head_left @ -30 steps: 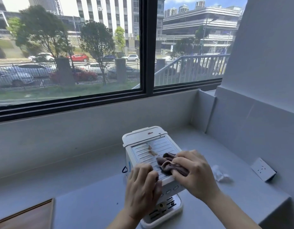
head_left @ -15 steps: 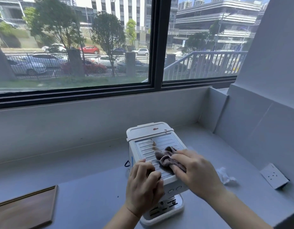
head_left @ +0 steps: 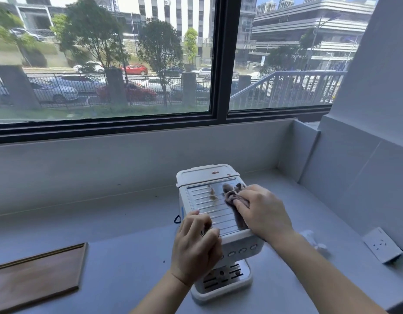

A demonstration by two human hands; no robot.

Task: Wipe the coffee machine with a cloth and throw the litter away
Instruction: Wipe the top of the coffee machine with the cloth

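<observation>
Now, right hand (head_left: 265,215) tight on cloth (head_left: 230,195) atop coffee machine (head_left: 205,175), left hand (head_left: 196,247) around its front edge.

White coffee machine (head_left: 239,242) set on grey counter (head_left: 128,257). Brown cloth (head_left: 232,196) bunched under right hand (head_left: 264,211), pressed on ribbed top plate. Front left corner gripped by left hand (head_left: 196,244). Brown smears (head_left: 211,194) seen just left of cloth. Crumpled white litter (head_left: 314,242) seen right of machine, near socket (head_left: 382,244).
</observation>
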